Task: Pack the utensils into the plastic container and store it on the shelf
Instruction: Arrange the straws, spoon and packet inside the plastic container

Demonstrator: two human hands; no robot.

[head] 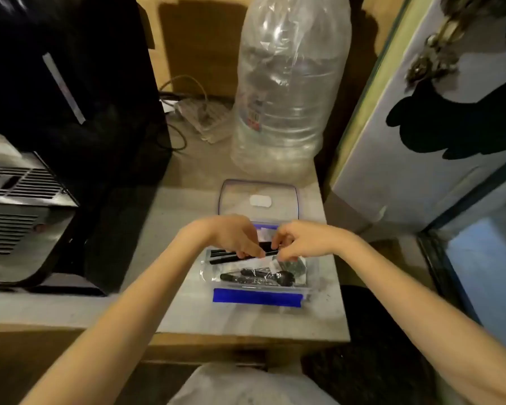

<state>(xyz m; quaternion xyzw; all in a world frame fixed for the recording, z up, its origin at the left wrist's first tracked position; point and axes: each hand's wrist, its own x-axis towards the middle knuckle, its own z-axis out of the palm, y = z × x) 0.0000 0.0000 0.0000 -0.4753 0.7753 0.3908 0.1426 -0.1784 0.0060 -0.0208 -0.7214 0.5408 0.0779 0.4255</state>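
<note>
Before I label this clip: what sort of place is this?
Probably a cramped home kitchen corner: a big water bottle, a black appliance and a power strip crowd a small counter.

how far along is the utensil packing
Partly done: wrapped black cutlery already lies in the open plastic container. In hand: left hand and right hand both pinch black sticks over it. Left: the lid, lying behind, must go on, then shelving.
</note>
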